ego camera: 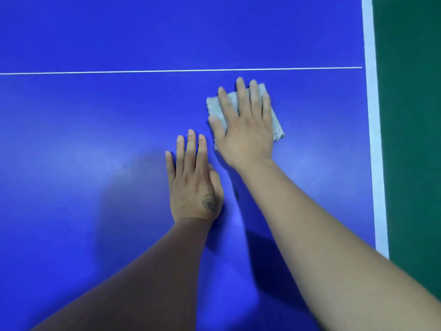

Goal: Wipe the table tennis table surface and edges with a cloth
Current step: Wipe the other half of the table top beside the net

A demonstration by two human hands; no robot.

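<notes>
**Right hand flat on a grey cloth on a blue table tennis table**

Right hand (243, 130) lies palm down with fingers stretched out and slightly spread, pressing on a folded grey cloth (220, 108). It does not grip the cloth; the open palm simply covers most of it, and fuzzy grey edges show past the fingertips, beside the thumb and below the little finger. The cloth sits on the blue table (83, 120), toward its right edge and just on the near side of a thin white line (143, 71) that crosses the surface from left to right.

Left hand (194, 180) rests on the bare blue surface just beside the right hand, nearer to the viewer and to its left. It is also palm down and open, fingers straight and close together, holding nothing. A small dark flower-shaped tattoo (211, 202) marks the back of it near the wrist. Both bare forearms reach in from the bottom of the view, the left one in shadow.

A broad white border stripe (372, 115) runs along the right edge of the table. Beyond that edge lies dark green floor (410, 115). Soft patches of light reflect off the blue surface, and the arms cast dark shadows on it.
</notes>
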